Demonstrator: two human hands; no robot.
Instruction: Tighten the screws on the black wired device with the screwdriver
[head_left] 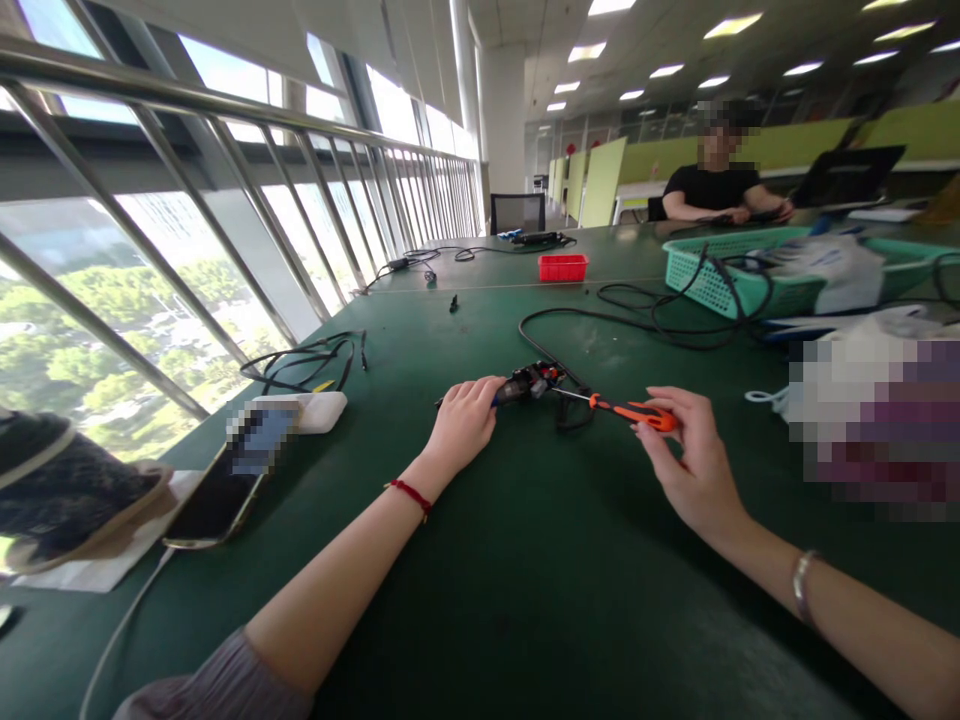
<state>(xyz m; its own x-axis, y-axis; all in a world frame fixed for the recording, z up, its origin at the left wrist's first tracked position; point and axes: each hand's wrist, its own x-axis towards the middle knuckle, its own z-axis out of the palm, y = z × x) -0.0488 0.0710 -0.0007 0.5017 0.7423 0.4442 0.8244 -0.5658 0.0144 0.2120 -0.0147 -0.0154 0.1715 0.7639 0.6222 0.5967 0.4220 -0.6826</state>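
Note:
My left hand is closed over the dark body of a corded device, pressing it to the green table. The device's right end looks opened up, with small dark and red parts showing, too small to name. My right hand pinches the handle of an orange and black screwdriver between thumb and fingers. The screwdriver's thin shaft points left, its tip at or very near the device's exposed end; contact cannot be made out. A black cord runs from behind the device toward the back right.
On the left lie a phone, a white block, black cables and a dark cloth item. A red tray stands ahead. A green basket and plastic bags occupy the right. A person sits across.

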